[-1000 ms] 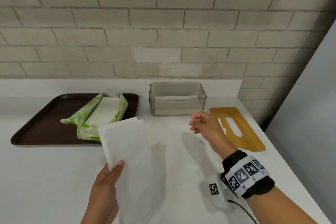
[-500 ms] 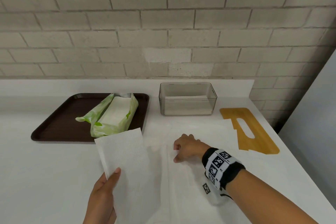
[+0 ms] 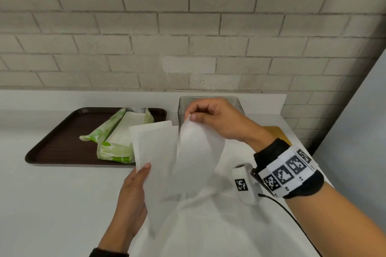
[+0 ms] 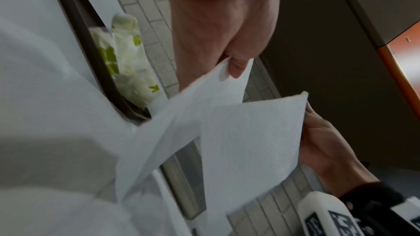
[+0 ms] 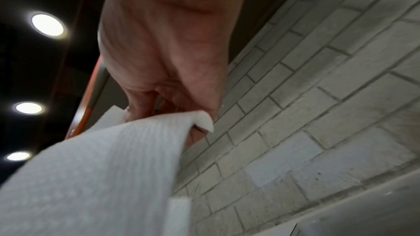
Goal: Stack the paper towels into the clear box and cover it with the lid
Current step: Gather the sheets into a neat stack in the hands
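Observation:
My left hand [image 3: 133, 190] holds a stack of white paper towels [image 3: 154, 148] upright above the counter, thumb on its front face. My right hand [image 3: 211, 119] pinches the top corner of another paper towel [image 3: 198, 152] and lifts it beside the stack. The left wrist view shows both towels [image 4: 247, 132] and my thumb on the stack's corner. In the right wrist view the pinched towel [image 5: 109, 159] hangs from my fingertips. The clear box [image 3: 183, 104] stands at the back, mostly hidden behind my right hand. A sliver of the wooden lid [image 3: 277, 133] shows past my right wrist.
A dark brown tray [image 3: 62, 144] at the left carries a torn green and white towel package [image 3: 117, 142]. A brick wall [image 3: 188, 37] backs the white counter [image 3: 52, 204]. The counter's right edge runs close to my right forearm.
My right hand went down to the counter, took hold of a paper towel and has now raised it in front of the clear box. The left hand kept its stack nearly still.

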A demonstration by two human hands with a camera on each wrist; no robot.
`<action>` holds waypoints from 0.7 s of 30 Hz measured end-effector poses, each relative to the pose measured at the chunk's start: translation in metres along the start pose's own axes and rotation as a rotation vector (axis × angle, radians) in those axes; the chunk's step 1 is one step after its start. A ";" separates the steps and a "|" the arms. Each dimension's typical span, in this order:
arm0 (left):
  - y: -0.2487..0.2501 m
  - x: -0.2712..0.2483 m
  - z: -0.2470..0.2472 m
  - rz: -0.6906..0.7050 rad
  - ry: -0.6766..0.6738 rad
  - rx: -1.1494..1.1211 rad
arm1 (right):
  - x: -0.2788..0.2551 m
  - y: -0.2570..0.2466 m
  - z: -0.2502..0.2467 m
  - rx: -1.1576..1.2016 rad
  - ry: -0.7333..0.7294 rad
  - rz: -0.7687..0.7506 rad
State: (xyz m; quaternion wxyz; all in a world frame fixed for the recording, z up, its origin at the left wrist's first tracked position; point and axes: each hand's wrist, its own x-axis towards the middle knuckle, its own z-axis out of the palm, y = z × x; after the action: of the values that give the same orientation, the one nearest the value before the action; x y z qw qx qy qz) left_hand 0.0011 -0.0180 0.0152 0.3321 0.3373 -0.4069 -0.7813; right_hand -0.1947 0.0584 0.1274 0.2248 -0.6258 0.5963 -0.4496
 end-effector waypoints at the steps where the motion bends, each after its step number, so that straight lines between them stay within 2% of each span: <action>1: -0.001 0.001 0.006 -0.012 -0.019 -0.004 | 0.005 -0.001 0.004 -0.043 -0.015 -0.001; 4: -0.006 0.002 0.023 -0.093 -0.068 -0.021 | 0.018 0.013 0.022 -0.167 -0.036 0.049; 8: -0.016 -0.002 0.033 -0.246 -0.182 -0.035 | 0.022 0.043 0.037 -0.252 0.011 0.110; 11: -0.025 -0.006 0.035 -0.246 -0.292 0.034 | 0.016 0.057 0.027 -0.232 0.074 0.138; 13: -0.029 -0.005 0.033 -0.217 -0.283 0.082 | 0.007 0.065 0.005 -0.187 0.183 0.212; 16: -0.034 0.003 0.024 -0.200 -0.223 0.058 | -0.022 0.098 -0.039 -0.135 0.442 0.404; 18: -0.034 0.009 0.020 -0.185 -0.188 0.025 | -0.051 0.126 -0.061 -0.148 0.549 0.610; 19: -0.035 0.012 0.019 -0.178 -0.183 0.017 | -0.064 0.137 -0.066 -0.144 0.552 0.727; 21: -0.036 0.015 0.019 -0.165 -0.194 0.016 | -0.084 0.156 -0.067 -0.178 0.468 0.940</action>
State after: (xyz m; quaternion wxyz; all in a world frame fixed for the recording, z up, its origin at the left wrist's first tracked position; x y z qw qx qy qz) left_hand -0.0308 -0.0063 -0.0109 0.2229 0.2952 -0.4142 -0.8316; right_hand -0.3258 0.1255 0.0082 0.2092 -0.1908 0.8824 -0.3757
